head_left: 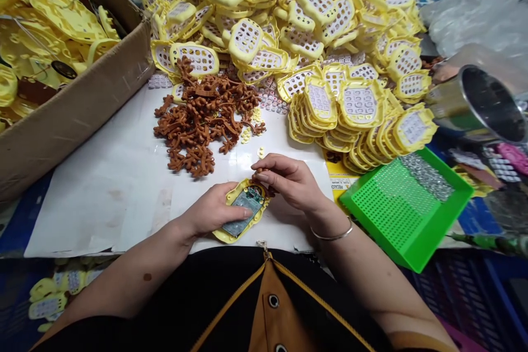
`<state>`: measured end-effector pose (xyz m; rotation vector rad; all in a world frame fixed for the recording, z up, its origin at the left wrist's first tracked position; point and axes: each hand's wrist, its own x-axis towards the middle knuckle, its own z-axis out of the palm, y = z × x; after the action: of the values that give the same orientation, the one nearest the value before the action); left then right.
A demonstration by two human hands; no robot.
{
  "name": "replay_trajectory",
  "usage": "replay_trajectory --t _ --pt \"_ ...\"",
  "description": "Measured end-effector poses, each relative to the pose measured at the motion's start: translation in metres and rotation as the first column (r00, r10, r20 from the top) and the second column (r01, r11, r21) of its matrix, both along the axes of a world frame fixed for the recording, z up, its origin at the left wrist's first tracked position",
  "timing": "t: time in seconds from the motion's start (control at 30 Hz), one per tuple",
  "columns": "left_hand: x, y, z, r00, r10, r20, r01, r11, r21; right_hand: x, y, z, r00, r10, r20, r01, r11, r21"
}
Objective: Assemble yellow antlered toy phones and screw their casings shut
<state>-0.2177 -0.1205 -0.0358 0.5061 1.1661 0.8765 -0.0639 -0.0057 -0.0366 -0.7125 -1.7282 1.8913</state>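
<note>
A yellow plastic shell (243, 210) with a grey-green circuit board inside lies on the white sheet (124, 187) near the table's front edge. My left hand (214, 210) grips the shell's left side, fingers curled round it. My right hand (289, 179) is pinched at the shell's top right end, holding a small brown piece (260, 171) against it. A pile of brown rubbery pieces (204, 118) lies just beyond the hands.
A big heap of yellow shells with white keypads (313, 27) fills the back. At the left is a cardboard box (78, 104) of yellow parts. A green tray (402, 206) with small clear bits and a metal cup (478, 102) are at the right.
</note>
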Motion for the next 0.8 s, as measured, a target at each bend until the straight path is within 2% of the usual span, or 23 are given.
replay_trajectory --t 0.07,0.13,0.27,0.4,0.43,0.53,0.57,0.6,0.63,0.73,0.8 --pt "0.000 0.000 0.000 1.000 0.007 0.003 -0.007 1.000 -0.011 0.000 0.000 -0.002 1.000 0.026 -0.003 -0.025 0.998 0.061" --pt "0.001 0.000 0.001 1.000 0.017 -0.005 -0.017 1.000 -0.016 -0.001 -0.001 -0.004 0.999 0.023 0.025 -0.027 0.983 0.184" --pt "0.002 0.000 0.001 0.999 0.028 -0.031 -0.029 1.000 -0.007 -0.003 -0.005 -0.003 0.987 -0.108 0.120 0.034 0.864 0.503" --pt "0.003 0.000 0.002 0.999 0.013 -0.049 -0.012 1.000 0.014 -0.001 -0.009 -0.002 0.982 -0.138 0.128 0.051 0.848 0.527" --pt "0.003 0.000 0.002 0.997 0.006 -0.071 -0.004 1.000 0.026 0.000 -0.010 -0.002 0.985 -0.130 0.114 0.045 0.829 0.558" --pt "0.003 0.000 0.001 0.979 -0.008 -0.204 0.025 0.997 0.080 0.000 -0.010 -0.005 0.987 -0.126 0.097 0.018 0.694 0.720" --pt "0.004 0.000 0.000 0.970 -0.011 -0.244 0.037 0.994 0.100 -0.001 -0.009 -0.006 0.984 -0.138 0.110 0.013 0.677 0.736" --pt "0.004 0.000 0.000 0.963 -0.014 -0.269 0.048 0.992 0.118 -0.002 -0.009 -0.007 0.979 -0.148 0.138 0.005 0.700 0.714" --pt "0.004 0.000 -0.001 0.962 -0.018 -0.274 0.056 0.990 0.131 -0.004 -0.008 -0.009 0.973 -0.150 0.174 -0.001 0.753 0.658" --pt "0.005 0.000 -0.002 0.983 -0.014 -0.181 0.036 0.992 0.120 -0.007 -0.006 -0.012 0.972 -0.098 0.215 0.006 0.919 0.395" --pt "0.005 0.000 -0.002 0.995 0.017 -0.095 -0.009 0.997 0.082 -0.007 -0.005 -0.013 0.985 -0.090 0.146 0.058 0.977 0.207"
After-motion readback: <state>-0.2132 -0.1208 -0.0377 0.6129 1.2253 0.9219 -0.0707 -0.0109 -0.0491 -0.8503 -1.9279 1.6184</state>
